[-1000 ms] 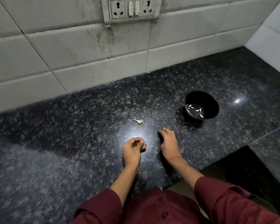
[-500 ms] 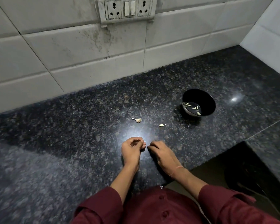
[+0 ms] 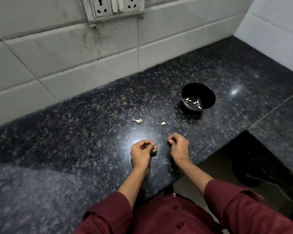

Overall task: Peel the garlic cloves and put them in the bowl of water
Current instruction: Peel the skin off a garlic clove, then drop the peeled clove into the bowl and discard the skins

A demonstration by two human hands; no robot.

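Observation:
A black bowl (image 3: 186,92) holding water and several peeled garlic cloves (image 3: 194,102) stands on the dark granite counter, to the right and beyond my hands. An unpeeled piece of garlic (image 3: 138,120) and a small pale clove (image 3: 163,123) lie on the counter just beyond my hands. My left hand (image 3: 141,152) rests near the counter's front edge. Its fingers are curled and pinched on what looks like a small garlic clove, mostly hidden. My right hand (image 3: 179,147) is beside it, a little apart, with fingers curled shut and nothing visible in them.
The tiled wall with a socket plate (image 3: 113,6) runs along the back. A side wall (image 3: 274,31) closes the right corner. The counter (image 3: 74,149) steps down to a dark lower ledge (image 3: 254,159) at the right front.
My right hand drew back from the spot where the small clove now lies and came next to the left hand. The left hand stayed curled in place.

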